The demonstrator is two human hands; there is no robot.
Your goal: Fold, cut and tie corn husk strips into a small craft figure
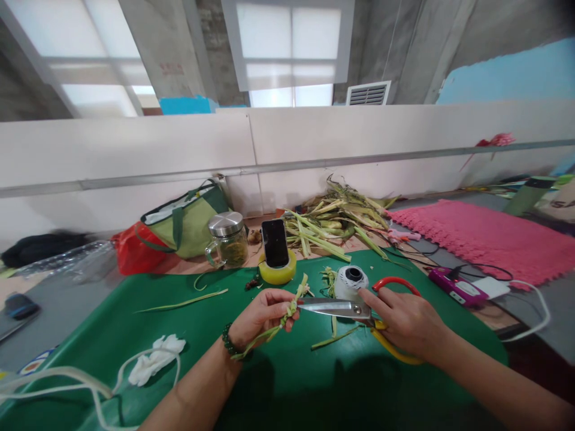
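Note:
Between the thumb and fingers of my left hand [266, 315] is a small knotted piece of pale green plant strip [291, 309], its loose tail hanging toward my wrist. My right hand [406, 320] grips scissors [335, 307] with one red and one yellow handle loop. Their blades point left, and the tips meet the knotted strip at my left fingertips. The blades look closed or nearly so. Just behind the scissors stands a spool of white thread [351, 281], partly covered by my right index finger. Trimmed scraps [335, 342] lie beneath the blades on the green mat [179, 329].
A phone [275, 242] leans upright on a yellow tape roll [278, 270]. Behind are a glass mug [229, 240], a green bag [188, 218] and a heap of plant strips [332, 218]. A purple power strip [457, 288] sits right; tissue [157, 359] and white cable [58, 374] lie left.

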